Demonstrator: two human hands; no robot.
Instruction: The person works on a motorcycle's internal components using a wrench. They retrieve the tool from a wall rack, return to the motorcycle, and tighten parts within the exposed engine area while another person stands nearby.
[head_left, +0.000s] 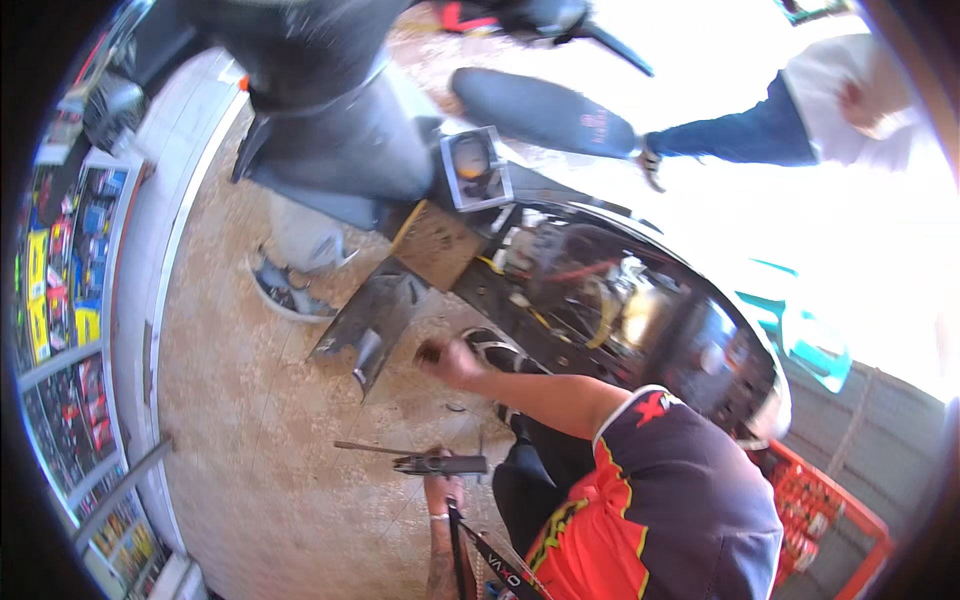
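Note:
My left hand (443,492) is low in the picture, wrapped round a dark bar-shaped tool (455,465). A long thin rod (372,447) sticks out to the left beside it; its exact kind is unclear. My right hand (455,366) is above the floor near my shoe (492,348), with its fingers curled in. Whatever may be inside that hand is hidden and slightly blurred. Left of it lies a loose dark body panel (375,318), propped by the scooter's footboard (437,243). The scooter (620,300) has its seat off, with wires and inner parts exposed.
The removed seat (545,110) lies beyond the scooter, near another person's leg (740,130). A pale cover piece (285,285) rests on the tiled floor (230,430). Shelves of packaged goods (65,290) line the left; a red crate (830,510) stands at right.

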